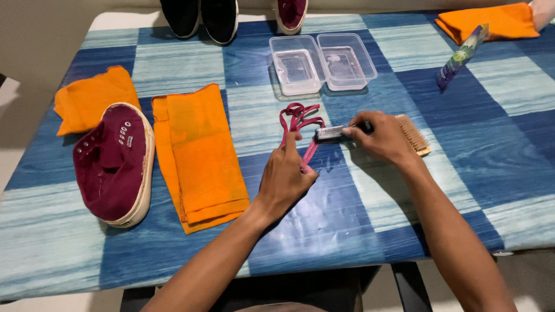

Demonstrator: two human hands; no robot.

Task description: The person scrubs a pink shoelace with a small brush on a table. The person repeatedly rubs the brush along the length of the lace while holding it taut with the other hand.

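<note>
One tabletop (474,144), covered in a blue and pale checked cloth, carries everything listed below.

Cloths: three orange ones. A long folded cloth (202,156) lies left of centre, a smaller one (89,98) sits at the far left, and a third (491,22) rests at the far right corner.

Shoes: one maroon sneaker (115,164), laces removed, lies between the two left cloths, its heel overlapping the small one. Two black shoes (199,17) and another maroon shoe (291,13) stand at the far edge.

Containers: two clear plastic tubs (321,62), side by side, beyond your hands.

Packet: one slim printed wrapper (459,58) near the right cloth.

Brushes: a wooden-backed brush (415,134) lies just behind your right hand (384,138). That hand's grip is closed on a small dark-handled brush (332,134), bristles pointing left.

Lace: one maroon shoelace (298,118), bunched in loops at the middle of the tabletop. Your left hand (286,179) pinches it between thumb and fingers, its loops spread just beyond the fingertips, with the small brush's bristles right against it.
</note>
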